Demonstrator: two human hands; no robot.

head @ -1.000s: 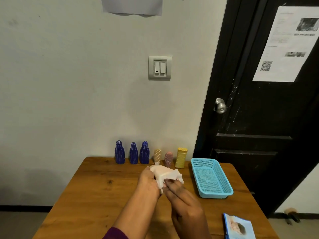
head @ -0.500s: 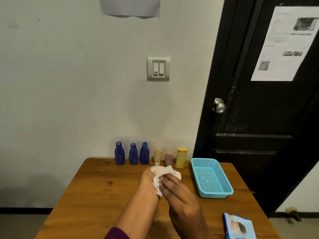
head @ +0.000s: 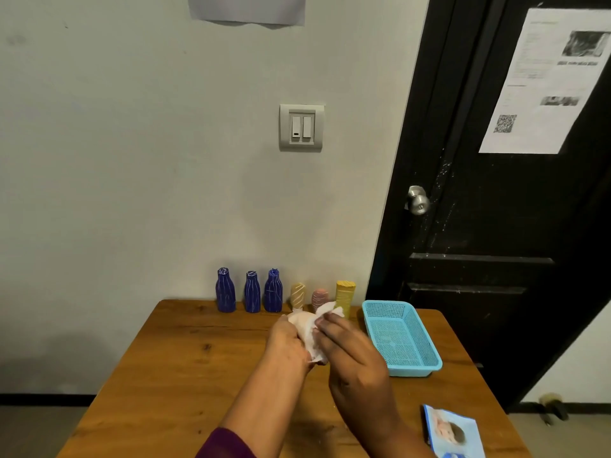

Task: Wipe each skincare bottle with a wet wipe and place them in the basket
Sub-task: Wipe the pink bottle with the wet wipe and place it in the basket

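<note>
Just left of the blue mesh basket, you hold a pale bottle above the wooden table. Your left hand grips it from below, and the fingers of your right hand curl over a white wet wipe and press it around the bottle's body. Most of the bottle is hidden under the wipe.

By the look of it, this is the first bottle being wiped. No bottle lies in the basket yet. Six more stand in a row against the wall, left of the basket's far end: three blue bottles, a tan striped bottle, a pink bottle and a yellow bottle. A packet of wipes lies on your side of the basket, at the table's edge.
</note>
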